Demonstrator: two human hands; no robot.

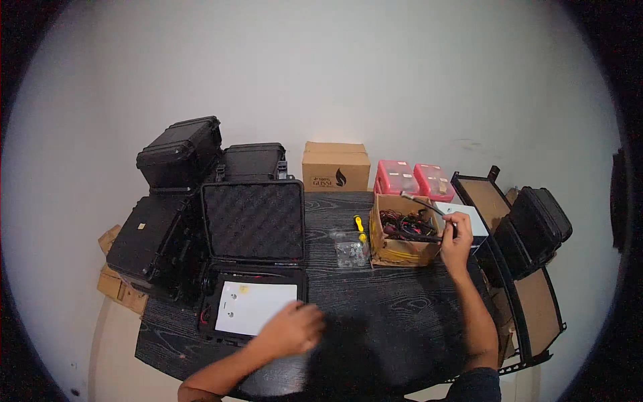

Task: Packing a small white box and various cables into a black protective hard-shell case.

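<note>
My right hand (457,236) is closed around a black cable (423,203) with a metallic tip, held over a cardboard box. The tip points up and left, away from my fingers. Tangled red and black wires (405,224) fill that cardboard box (402,254), with a yellow coil low at its front. My left hand (293,328) hovers by the right front edge of an open black hard case (303,281), its fingers smeared by motion. A flat white panel (258,307) with small round holes lies in the case's lower half; dark egg-crate foam (253,221) lines the raised lid.
Black hard cases (151,234) are stacked at left. Behind stand a closed cardboard box (336,167) and red-and-clear containers (398,179). A yellow tool (358,224) and a clear bag of small parts (352,253) lie mid-table. At right are a white box (475,224) and a black-framed rack (519,288).
</note>
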